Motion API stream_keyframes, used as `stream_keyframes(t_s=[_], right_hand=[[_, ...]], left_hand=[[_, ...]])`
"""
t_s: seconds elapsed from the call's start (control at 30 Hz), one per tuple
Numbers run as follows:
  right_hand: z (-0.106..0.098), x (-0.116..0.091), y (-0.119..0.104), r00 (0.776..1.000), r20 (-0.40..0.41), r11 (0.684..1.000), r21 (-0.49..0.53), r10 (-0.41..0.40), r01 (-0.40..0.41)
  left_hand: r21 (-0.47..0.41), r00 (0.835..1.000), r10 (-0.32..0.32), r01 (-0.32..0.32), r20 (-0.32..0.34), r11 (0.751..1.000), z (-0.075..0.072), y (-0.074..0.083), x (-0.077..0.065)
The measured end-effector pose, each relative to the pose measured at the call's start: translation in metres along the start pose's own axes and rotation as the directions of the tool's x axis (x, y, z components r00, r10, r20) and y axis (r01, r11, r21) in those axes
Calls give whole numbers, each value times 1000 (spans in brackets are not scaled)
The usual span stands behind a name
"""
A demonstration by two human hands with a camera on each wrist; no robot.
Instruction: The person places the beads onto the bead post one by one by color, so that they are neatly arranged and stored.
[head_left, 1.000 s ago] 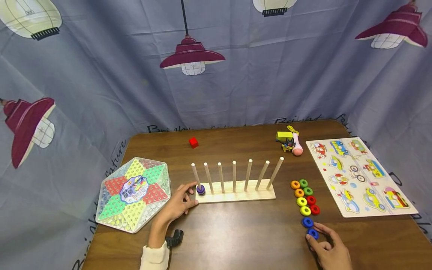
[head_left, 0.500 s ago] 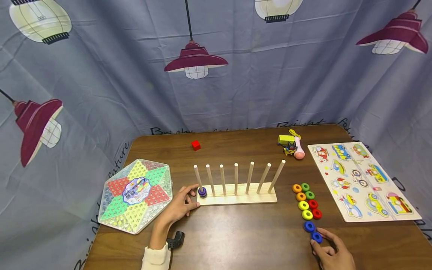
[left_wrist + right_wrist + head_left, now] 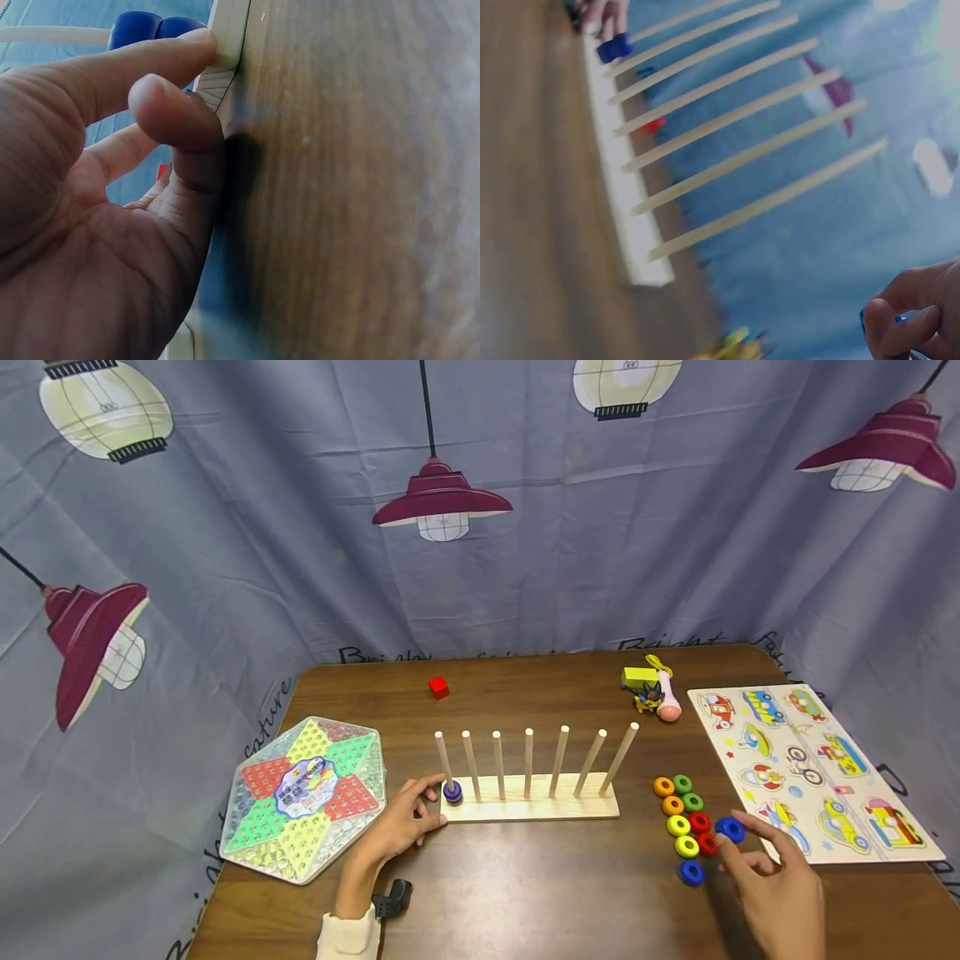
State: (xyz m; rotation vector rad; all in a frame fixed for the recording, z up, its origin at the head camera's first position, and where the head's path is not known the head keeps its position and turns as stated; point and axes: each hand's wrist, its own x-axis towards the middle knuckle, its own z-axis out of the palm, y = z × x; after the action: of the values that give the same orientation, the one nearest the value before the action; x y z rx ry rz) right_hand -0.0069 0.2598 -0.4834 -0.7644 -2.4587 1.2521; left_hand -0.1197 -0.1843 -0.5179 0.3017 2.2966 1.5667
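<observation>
Holding hand: the right hand [image 3: 782,889] pinches a glossy blue ring [image 3: 726,837] between thumb and finger, apparently raised off the brown wooden table [image 3: 570,893], to the right of the pale wooden seven-peg rack [image 3: 525,811].
Spare ring: a second blue ring [image 3: 691,880] lies flat, nearer than the rack and to its right.
Steadying hand: the left hand [image 3: 405,814] grips the rack's left end, thumb at the near corner and forefinger at the far one.
Purple stack: two dark purple rings [image 3: 453,792] sit on the rack's leftmost peg; the other six pegs are bare.
Step at the rack: judged to be a transfer of the pinched ring towards a bare peg, likely the one beside the purple pair.
Next move: calls for bringing the ring left above that peg's tip, levelling its hole and lowering it, while the rack is kept firm.
Waiting colours: yellow rings [image 3: 686,853], red rings [image 3: 707,852], orange rings [image 3: 672,812] and green rings [image 3: 692,810], two of each, lie right of the rack.
Red cube: a small red cube [image 3: 439,687] sits behind the rack.
</observation>
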Motion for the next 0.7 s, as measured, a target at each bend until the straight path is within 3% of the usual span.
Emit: stream_keyframes(t_s=[0.1,0.2,0.33,0.5,0.7], right_hand=[[-3,12,-27,992,-3,991,35,-127,127],[-5,27,-56,964,-7,962,66,-267,267],[-4,43,-97,912,64,908,139,-406,395],[4,49,-142,852,179,861,244,-492,446],[17,39,-182,770,258,802,327,-584,499]], left_hand=[[4,1000,8,-8,5,1000,0,12,-5],[16,1000,11,-11,-5,1000,2,1,0],[22,1000,19,-19,-18,1000,3,-18,5],[2,1000,18,-18,-18,1000,2,-25,7],[24,999,20,-20,-27,1000,2,-16,5]])
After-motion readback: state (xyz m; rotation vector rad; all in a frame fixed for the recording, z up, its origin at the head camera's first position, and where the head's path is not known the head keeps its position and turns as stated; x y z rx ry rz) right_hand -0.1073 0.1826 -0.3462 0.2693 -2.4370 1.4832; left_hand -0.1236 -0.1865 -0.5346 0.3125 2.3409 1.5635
